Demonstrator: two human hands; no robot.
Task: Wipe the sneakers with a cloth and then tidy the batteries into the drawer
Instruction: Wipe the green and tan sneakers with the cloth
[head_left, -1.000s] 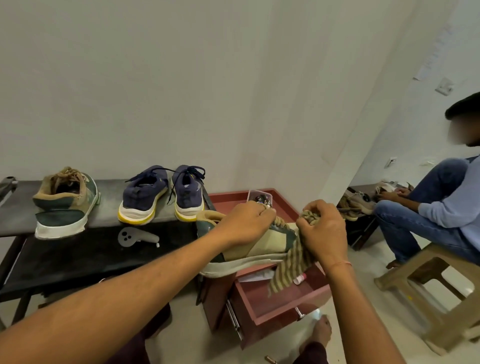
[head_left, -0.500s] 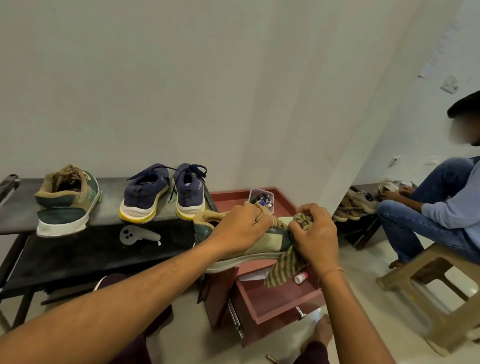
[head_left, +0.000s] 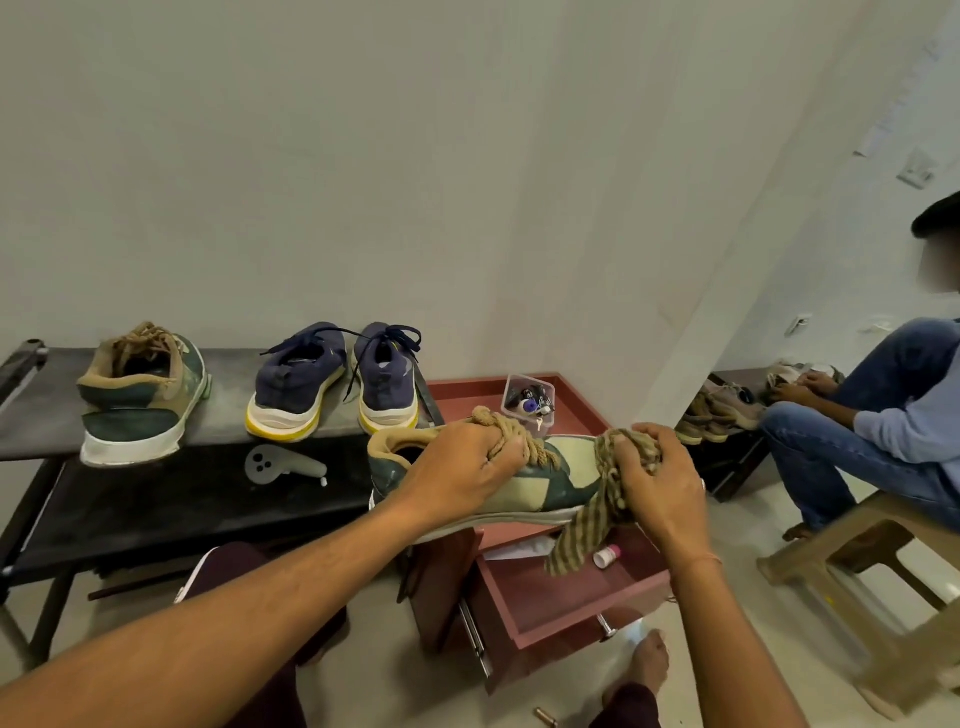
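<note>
My left hand (head_left: 470, 462) grips a green-and-tan sneaker (head_left: 540, 480) by its laces, holding it above the open drawer (head_left: 566, 597) of a reddish cabinet. My right hand (head_left: 657, 478) clutches a striped brown cloth (head_left: 584, 532) bunched against the sneaker's toe; the cloth's tail hangs toward the drawer. A clear tub of batteries (head_left: 529, 399) stands on the cabinet top behind the sneaker. The matching green sneaker (head_left: 143, 395) and a pair of navy sneakers (head_left: 335, 382) rest on the black bench (head_left: 156, 509).
A grey controller (head_left: 280, 465) lies on the bench. A small white bottle (head_left: 607, 556) and papers sit in the drawer. One loose battery (head_left: 546, 717) lies on the floor near my foot. A seated person (head_left: 872, 431) and a plastic stool (head_left: 883, 587) are at right.
The sneaker has turned slightly and the cloth in my right hand has shifted along its toe. Both hands keep their hold.
</note>
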